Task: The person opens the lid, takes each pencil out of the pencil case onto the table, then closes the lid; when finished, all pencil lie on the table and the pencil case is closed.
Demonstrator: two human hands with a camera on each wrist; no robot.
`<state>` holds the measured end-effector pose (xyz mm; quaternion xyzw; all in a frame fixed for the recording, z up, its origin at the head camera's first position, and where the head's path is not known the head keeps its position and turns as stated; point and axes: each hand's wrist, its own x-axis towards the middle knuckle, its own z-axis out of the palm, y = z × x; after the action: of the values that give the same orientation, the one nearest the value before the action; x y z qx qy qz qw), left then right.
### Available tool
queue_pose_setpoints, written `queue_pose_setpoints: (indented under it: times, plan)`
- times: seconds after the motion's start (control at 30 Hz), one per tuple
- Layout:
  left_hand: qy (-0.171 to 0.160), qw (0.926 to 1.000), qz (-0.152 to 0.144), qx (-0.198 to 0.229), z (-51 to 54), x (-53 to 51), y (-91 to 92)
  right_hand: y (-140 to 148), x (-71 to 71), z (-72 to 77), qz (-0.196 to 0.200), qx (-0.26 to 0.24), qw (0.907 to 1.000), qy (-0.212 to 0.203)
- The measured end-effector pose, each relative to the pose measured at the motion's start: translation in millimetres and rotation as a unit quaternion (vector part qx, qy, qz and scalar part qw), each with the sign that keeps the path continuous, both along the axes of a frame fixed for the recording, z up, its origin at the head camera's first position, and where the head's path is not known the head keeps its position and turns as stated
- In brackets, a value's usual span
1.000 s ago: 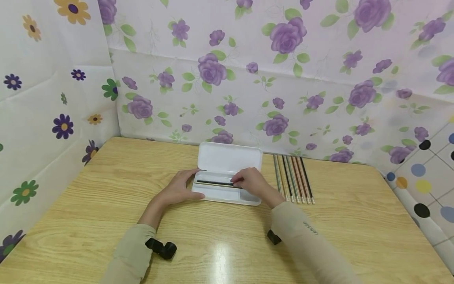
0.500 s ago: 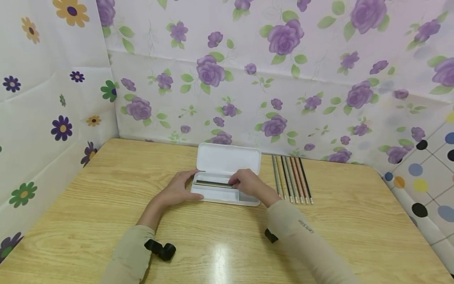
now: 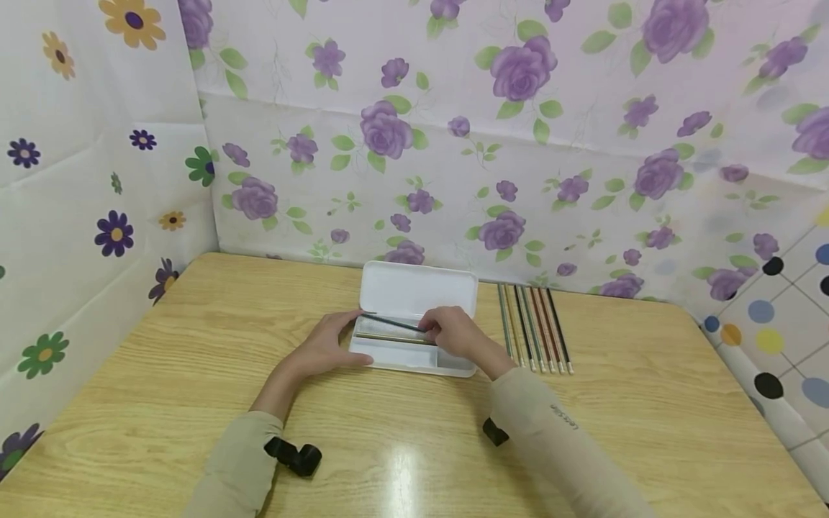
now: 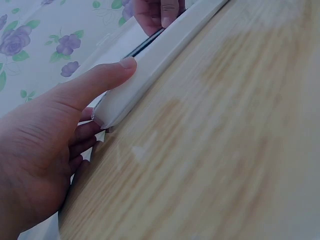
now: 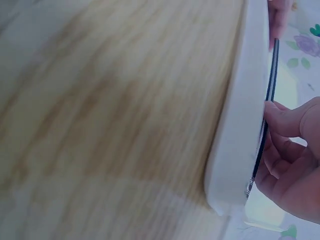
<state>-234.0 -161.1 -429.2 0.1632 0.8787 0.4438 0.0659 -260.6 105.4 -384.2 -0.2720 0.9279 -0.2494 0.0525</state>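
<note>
An open white pencil case (image 3: 395, 356) lies on the table, its lid (image 3: 417, 288) raised at the back. My left hand (image 3: 322, 345) grips the case's left end, thumb at the front corner and fingers at the far side; the left wrist view shows the thumb (image 4: 107, 80) on the rim. My right hand (image 3: 456, 332) pinches a dark pencil (image 3: 391, 321) over the case, also seen in the right wrist view as a dark pencil (image 5: 273, 75). The pencil slants, its left end toward the hinge. A gold-coloured pencil (image 3: 388, 337) lies in the case's long compartment.
To the right of the case, several pencils (image 3: 534, 327) lie side by side, white-tipped ends toward me. The wooden table (image 3: 388, 439) meets a flower-print cloth (image 3: 447, 165) at the back.
The dark pencil, earlier lying along the gold one, is now raised, its left end swung back toward the hinge. My left hand has stayed on the case.
</note>
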Motion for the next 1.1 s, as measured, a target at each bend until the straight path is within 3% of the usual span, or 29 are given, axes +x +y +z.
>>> queue_pose_setpoints:
  times: [0.33,0.6,1.1]
  plan:
    - [0.001,1.0000,0.002,0.000,1.1,1.3,0.8,8,-1.7,8.3,-0.004,-0.040,0.9991,0.012]
    - [-0.001,1.0000,0.000,-0.004,0.7,0.5,0.8,18,4.9,20.4,-0.012,-0.073,0.9971,0.016]
    - [-0.003,1.0000,-0.004,-0.004,-0.8,-0.2,0.1,50,-0.1,26.3,-0.085,-0.107,0.9903,-0.025]
